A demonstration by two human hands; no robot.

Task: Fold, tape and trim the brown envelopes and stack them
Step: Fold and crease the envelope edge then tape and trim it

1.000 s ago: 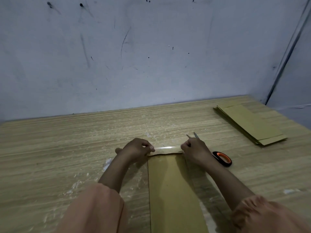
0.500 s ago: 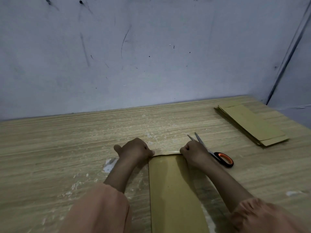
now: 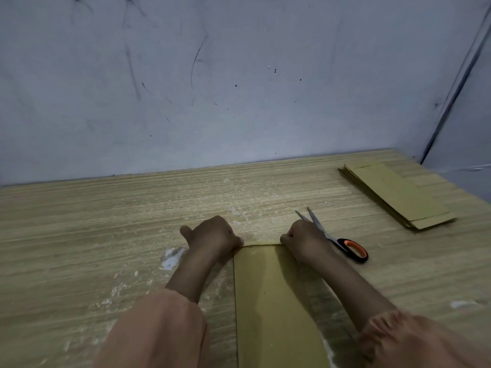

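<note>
A long brown envelope (image 3: 271,301) lies flat on the wooden table (image 3: 79,235) in front of me, its far end between my hands. My left hand (image 3: 212,235) sits at the far left corner with fingers curled, pinching one end of a clear tape strip (image 3: 261,244) that runs thinly along the far edge. At the far right corner, my right hand (image 3: 305,240) pinches the other end with curled fingers. Both hands are low against the table. The fingertips and the tape ends are hidden under the knuckles.
Orange-handled scissors (image 3: 345,245) lie just right of my right hand, blades pointing away. A stack of brown envelopes (image 3: 396,197) sits at the far right of the table. A scuffed grey wall (image 3: 239,88) runs along the table's back edge. White residue (image 3: 171,257) marks the wood.
The tape strip, held stretched just above the envelope's far edge a second ago, has come down onto that edge. Both hands have lowered to the table with it.
</note>
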